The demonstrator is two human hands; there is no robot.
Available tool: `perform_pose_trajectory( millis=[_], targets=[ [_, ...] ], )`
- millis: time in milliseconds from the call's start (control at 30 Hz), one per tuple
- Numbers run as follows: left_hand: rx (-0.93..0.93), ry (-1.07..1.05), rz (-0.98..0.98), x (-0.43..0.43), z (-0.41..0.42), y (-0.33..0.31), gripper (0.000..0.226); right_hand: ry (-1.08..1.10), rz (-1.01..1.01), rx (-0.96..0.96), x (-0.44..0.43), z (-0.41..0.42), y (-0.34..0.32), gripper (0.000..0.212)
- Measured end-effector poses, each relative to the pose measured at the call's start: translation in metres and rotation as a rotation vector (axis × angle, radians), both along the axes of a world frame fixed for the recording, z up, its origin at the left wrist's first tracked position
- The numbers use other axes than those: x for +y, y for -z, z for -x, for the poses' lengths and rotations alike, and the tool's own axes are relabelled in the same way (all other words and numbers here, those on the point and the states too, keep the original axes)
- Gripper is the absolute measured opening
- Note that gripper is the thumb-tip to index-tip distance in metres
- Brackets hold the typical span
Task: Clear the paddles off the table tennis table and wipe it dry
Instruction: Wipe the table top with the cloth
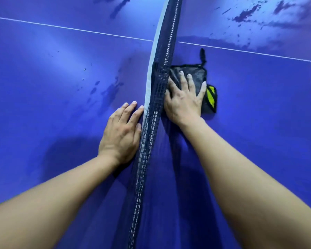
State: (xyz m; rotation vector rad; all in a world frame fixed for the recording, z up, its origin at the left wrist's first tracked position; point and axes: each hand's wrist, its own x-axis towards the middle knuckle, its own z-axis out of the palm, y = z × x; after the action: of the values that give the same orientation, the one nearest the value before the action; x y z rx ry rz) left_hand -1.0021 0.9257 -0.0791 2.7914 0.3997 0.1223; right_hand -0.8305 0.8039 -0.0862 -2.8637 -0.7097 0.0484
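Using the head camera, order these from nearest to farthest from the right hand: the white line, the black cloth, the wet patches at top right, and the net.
1. The black cloth, under the right hand.
2. The net, just left of it.
3. The white line, beyond the cloth.
4. The wet patches, far top right.

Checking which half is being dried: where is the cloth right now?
In the head view, the dark cloth lies flat on the table just right of the net, pressed under the right hand.
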Motion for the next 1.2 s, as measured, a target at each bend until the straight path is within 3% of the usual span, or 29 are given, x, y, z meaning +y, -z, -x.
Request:
perform_pose_trajectory(
  millis=[267, 600, 767, 867, 967, 1100, 1200],
  targets=[
    [0.008, -0.066, -0.094, -0.005, 0.02, -0.003, 0.05, -0.024, 0.045, 0.06, -0.055, 0.189, -0.006, 0.055],
    [0.107, -0.037, 0.072, -0.065, 0.208, -0.015, 0.058, -0.011, -0.073, 0.07, -0.136, 0.395, -0.005, 0.052],
    [0.182, 0.012, 0.095, -0.059, 0.218, -0.015, 0.058, 0.043, -0.134, 0.083, -0.154, 0.4, -0.007, 0.053],
    [0.175, -0.053, 0.328, -0.05, 0.213, -0.032, 0.051, 0.21, -0.101, 0.047, -0.184, 0.401, -0.006, 0.055],
    [0.037, -0.195, 0.492, -0.055, 0.203, -0.064, 0.048, 0.365, -0.058, 0.018, -0.213, 0.396, -0.006, 0.056],
    [-0.115, -0.057, 0.281, -0.093, 0.181, -0.111, 0.054, 0.321, 0.011, 0.0, -0.211, 0.381, -0.006, 0.057],
    [-0.08, 0.17, 0.107, -0.136, 0.164, -0.123, 0.054, 0.214, 0.057, 0.042, -0.209, 0.332, -0.005, 0.059]
  ],
)
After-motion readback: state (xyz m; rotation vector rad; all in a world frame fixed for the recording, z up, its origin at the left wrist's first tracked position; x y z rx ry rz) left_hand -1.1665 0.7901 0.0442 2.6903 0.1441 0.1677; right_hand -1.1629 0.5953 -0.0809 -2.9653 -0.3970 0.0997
